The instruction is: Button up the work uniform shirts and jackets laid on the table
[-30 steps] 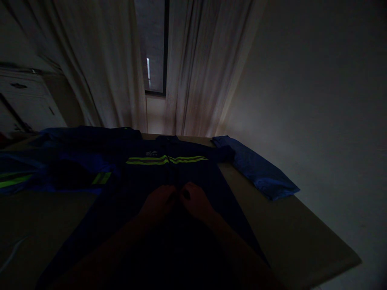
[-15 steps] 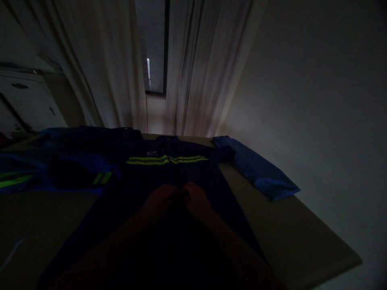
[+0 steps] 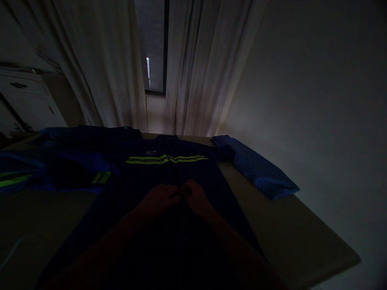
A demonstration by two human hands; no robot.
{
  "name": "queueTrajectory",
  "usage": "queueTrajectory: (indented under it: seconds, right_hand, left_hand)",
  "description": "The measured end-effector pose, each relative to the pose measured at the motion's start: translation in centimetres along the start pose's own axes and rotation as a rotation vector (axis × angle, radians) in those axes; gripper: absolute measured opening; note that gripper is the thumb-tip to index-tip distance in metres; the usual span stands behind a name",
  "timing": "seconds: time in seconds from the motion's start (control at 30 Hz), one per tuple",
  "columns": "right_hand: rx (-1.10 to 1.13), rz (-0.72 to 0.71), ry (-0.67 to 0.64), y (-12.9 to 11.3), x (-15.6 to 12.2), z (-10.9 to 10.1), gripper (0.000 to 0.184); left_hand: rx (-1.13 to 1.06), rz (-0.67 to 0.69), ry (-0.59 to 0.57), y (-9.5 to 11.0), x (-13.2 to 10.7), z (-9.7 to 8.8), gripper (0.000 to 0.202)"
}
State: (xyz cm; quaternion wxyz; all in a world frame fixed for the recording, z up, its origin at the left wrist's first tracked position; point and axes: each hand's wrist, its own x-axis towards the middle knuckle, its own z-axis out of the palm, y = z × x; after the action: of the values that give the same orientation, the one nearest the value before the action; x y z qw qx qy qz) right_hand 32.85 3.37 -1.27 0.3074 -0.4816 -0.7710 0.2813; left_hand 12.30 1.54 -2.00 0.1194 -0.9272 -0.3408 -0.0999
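Observation:
A dark blue work coat (image 3: 145, 173) lies spread on its back, collar toward the window, with yellow-green reflective stripes across the chest and a small pale logo. My left hand (image 3: 161, 197) and my right hand (image 3: 195, 197) meet over the coat's front opening, below the stripes. The fingers of both are bent and closed on the coat's front edges. Deep shadow hides the fingertips and whatever fastener may be between them. The lower part of the coat fades into darkness between my forearms.
Another blue garment with reflective stripes (image 3: 101, 177) lies crumpled at the left. A folded blue garment (image 3: 256, 167) rests at the right by the wall (image 3: 317, 112). The table edge (image 3: 332, 270) is at the lower right. Curtains (image 3: 111, 72) and a white cabinet (image 3: 27, 92) stand behind.
My right hand has risen slightly at the front opening, and the left fingers have shifted a little. The coat stays in place.

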Motion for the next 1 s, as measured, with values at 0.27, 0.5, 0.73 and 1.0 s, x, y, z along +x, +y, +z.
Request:
queueTrajectory:
  seconds: [0.27, 0.5, 0.73, 1.0]
  right_hand:
    - [0.217, 0.254, -0.03, 0.1, 0.6, 0.0, 0.007]
    - [0.197, 0.266, -0.091, 0.6, 0.6, -0.1, 0.009]
    - [0.21, 0.129, -0.105, 0.1, 0.4, -1.1, 0.017]
    - [-0.363, 0.055, -0.097, -3.4, -1.8, -2.0, 0.012]
  left_hand:
    - [-0.513, -0.335, 0.158, 0.5, 0.3, 0.7, 0.02]
    - [-0.327, -0.301, 0.085, 0.7, 0.3, 1.1, 0.018]
    - [-0.063, -0.306, -0.017, 1.1, 0.7, 0.1, 0.026]
    - [-0.196, -0.485, 0.092, -0.3, 0.4, 2.0, 0.047]
